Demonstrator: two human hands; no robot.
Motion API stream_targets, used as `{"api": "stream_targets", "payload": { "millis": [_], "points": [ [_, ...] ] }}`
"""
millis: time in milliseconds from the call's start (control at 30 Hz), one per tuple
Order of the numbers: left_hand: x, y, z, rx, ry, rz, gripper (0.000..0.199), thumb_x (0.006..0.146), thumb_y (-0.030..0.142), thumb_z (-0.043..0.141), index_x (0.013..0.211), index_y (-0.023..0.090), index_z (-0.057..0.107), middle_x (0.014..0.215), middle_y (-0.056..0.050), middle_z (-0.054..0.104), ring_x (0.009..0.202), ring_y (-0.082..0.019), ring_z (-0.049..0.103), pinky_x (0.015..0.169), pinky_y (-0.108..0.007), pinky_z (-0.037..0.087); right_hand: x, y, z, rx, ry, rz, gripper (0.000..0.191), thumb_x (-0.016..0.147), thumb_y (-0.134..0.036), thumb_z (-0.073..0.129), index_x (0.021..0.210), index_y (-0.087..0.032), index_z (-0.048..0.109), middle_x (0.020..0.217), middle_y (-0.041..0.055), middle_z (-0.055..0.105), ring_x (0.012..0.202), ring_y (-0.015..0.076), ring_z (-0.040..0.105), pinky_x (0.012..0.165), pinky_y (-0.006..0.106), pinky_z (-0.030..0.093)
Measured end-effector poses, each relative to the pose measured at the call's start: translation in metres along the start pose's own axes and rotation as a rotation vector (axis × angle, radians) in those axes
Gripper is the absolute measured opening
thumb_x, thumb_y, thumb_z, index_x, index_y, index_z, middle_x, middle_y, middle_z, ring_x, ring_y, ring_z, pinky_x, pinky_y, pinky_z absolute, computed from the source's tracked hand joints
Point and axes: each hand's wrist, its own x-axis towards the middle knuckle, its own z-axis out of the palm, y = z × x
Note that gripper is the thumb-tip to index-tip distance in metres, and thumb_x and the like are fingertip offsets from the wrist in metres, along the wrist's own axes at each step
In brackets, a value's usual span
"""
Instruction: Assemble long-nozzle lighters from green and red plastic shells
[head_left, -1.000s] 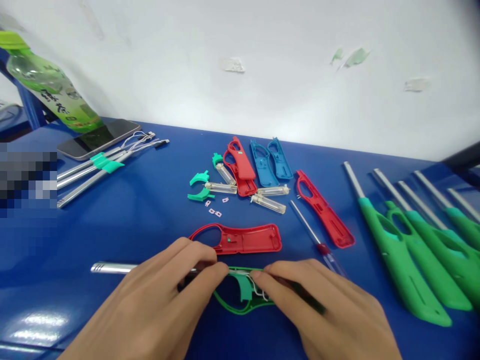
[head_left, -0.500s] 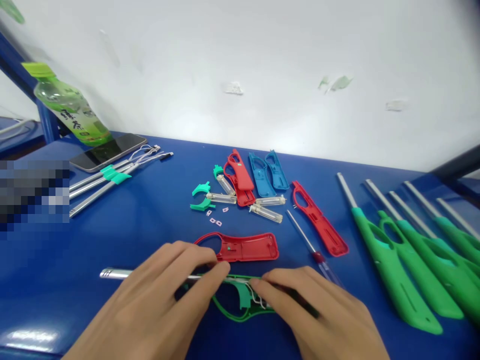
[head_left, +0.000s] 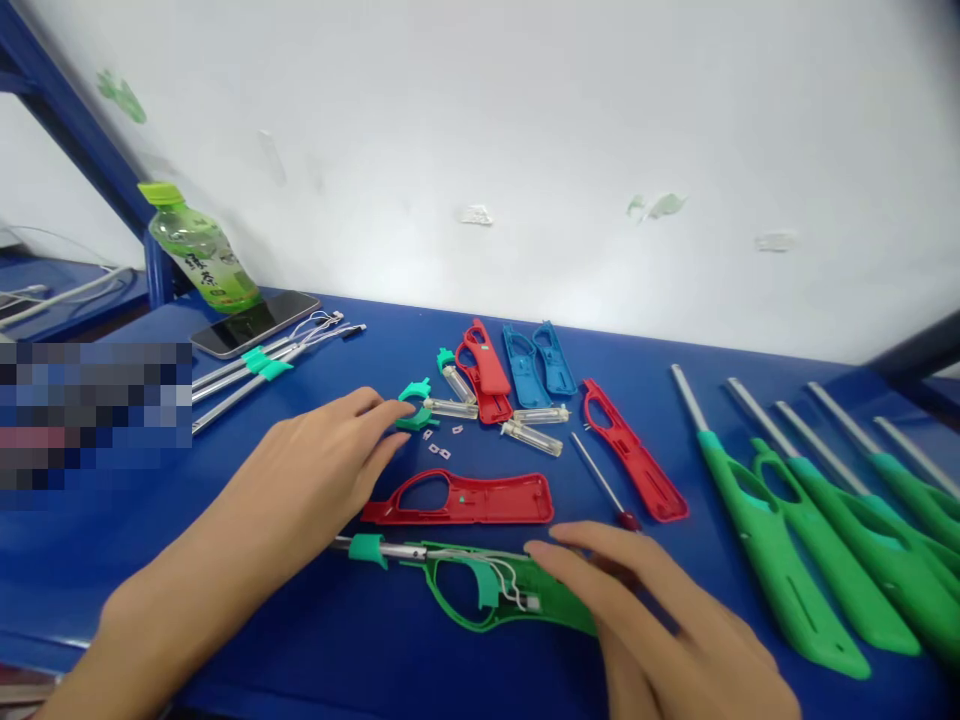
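Observation:
A green lighter half-shell (head_left: 551, 590) lies open-side up on the table before me. A metal tube with a teal collar (head_left: 367, 549) runs into its left end, and white wires (head_left: 510, 580) and a teal trigger (head_left: 486, 584) show inside. My right hand (head_left: 675, 620) hovers over or rests on the shell's handle end, fingers stretched out; whether it presses is unclear. My left hand (head_left: 330, 460) reaches out beside two teal trigger pieces (head_left: 414, 392), thumb and forefinger apart. Just behind the green shell is a red half-shell (head_left: 506, 500).
Small pinkish parts (head_left: 439, 451), clear fuel tanks (head_left: 532, 438), red shells (head_left: 637, 455), blue shells (head_left: 526, 365) and a screwdriver (head_left: 598, 475) lie mid-table. Green lighters (head_left: 780, 560) line the right. Metal tubes (head_left: 247, 385), a phone (head_left: 255, 325) and a bottle (head_left: 202, 250) are left.
My left hand has let go of the metal tube and moved up and away to the teal trigger pieces. My right hand's fingers have spread, uncovering more of the shell. The view has shifted slightly.

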Motion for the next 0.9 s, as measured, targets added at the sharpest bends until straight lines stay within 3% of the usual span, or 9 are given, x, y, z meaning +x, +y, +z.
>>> {"api": "stream_targets", "payload": {
  "millis": [133,400,633,767,900],
  "points": [
    [0.007,0.000,0.000,0.053,-0.079,-0.042,0.029,0.113,0.035,0.050,0.125,0.028,0.075,0.121,-0.007,0.078,0.099,-0.032,0.080,0.075,-0.042,0.058,-0.003,-0.002,-0.001,0.023,0.077,0.094,0.044,0.104,-0.007,0.053,0.126,-0.034,0.081,0.121,-0.0009,0.086,0.087,0.0146,0.086,0.069,0.021,0.068],
    [0.002,-0.004,-0.002,0.029,-0.097,-0.073,0.024,0.113,0.034,0.049,0.111,0.026,0.072,0.116,-0.006,0.078,0.097,-0.029,0.079,0.073,-0.039,0.052,0.000,-0.004,0.000,0.061,0.068,0.076,0.045,0.102,-0.004,0.051,0.120,-0.032,0.081,0.118,-0.0016,0.086,0.084,0.0145,0.086,0.065,0.022,0.066],
    [-0.004,-0.001,-0.006,0.104,-0.085,-0.147,0.022,0.112,0.031,0.054,0.113,0.027,0.075,0.117,-0.006,0.078,0.091,-0.029,0.079,0.064,-0.036,0.047,0.001,-0.005,0.001,0.032,0.075,0.095,0.042,0.104,-0.008,0.053,0.120,-0.034,0.081,0.117,-0.0039,0.086,0.083,0.0142,0.086,0.063,0.022,0.065],
    [-0.008,0.003,-0.004,0.114,0.001,-0.089,0.027,0.112,0.033,0.051,0.123,0.026,0.075,0.119,-0.008,0.076,0.085,-0.026,0.077,0.059,-0.034,0.046,0.001,-0.007,0.001,0.046,0.067,0.109,0.039,0.107,-0.011,0.053,0.119,-0.034,0.082,0.117,-0.0027,0.086,0.082,0.0153,0.086,0.064,0.024,0.065],
    [-0.010,0.002,0.000,0.092,0.027,-0.025,0.029,0.113,0.032,0.050,0.129,0.028,0.074,0.126,-0.008,0.072,0.082,-0.025,0.076,0.055,-0.034,0.044,-0.002,-0.009,0.002,0.085,0.113,0.192,0.035,0.108,-0.010,0.055,0.121,-0.032,0.080,0.119,0.0006,0.084,0.092,0.0171,0.085,0.076,0.027,0.065]
  ]
}}
